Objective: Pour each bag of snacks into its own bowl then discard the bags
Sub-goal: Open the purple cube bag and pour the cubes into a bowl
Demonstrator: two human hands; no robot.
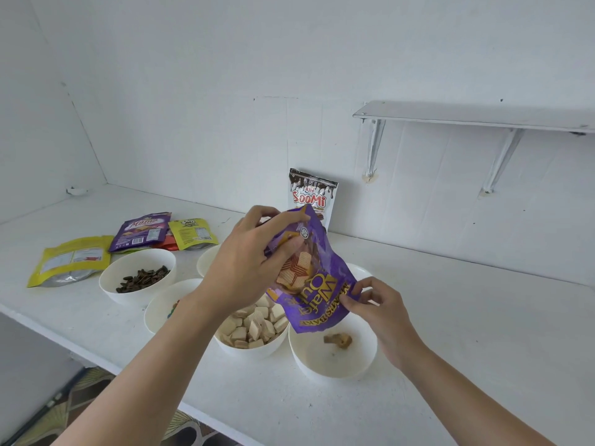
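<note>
From the head camera, the left hand (254, 252) grips the raised end of a purple wafer bag (317, 284), fingers curled round the crumpled foil. The right hand (376, 310) pinches the bag's lower edge between thumb and fingertips. The bag hangs upside down and tilted, its lower end just above a white bowl (322, 368) that holds a few brown pieces (338, 340). Just left of it, touching or nearly so, a second bowl (254, 352) is heaped with pale wafer cubes (254, 326). Farther left stands a bowl (128, 297) of dark striped seeds (143, 278), and another bowl (161, 313) is partly hidden by the left forearm. All rest on the white tabletop (467, 333). Flat bags lie at the back left: a purple one (141, 231) and two yellow ones (193, 233) (70, 262). A Soomi bag (312, 194) stands upright against the wall, under a white shelf (483, 117).
</note>
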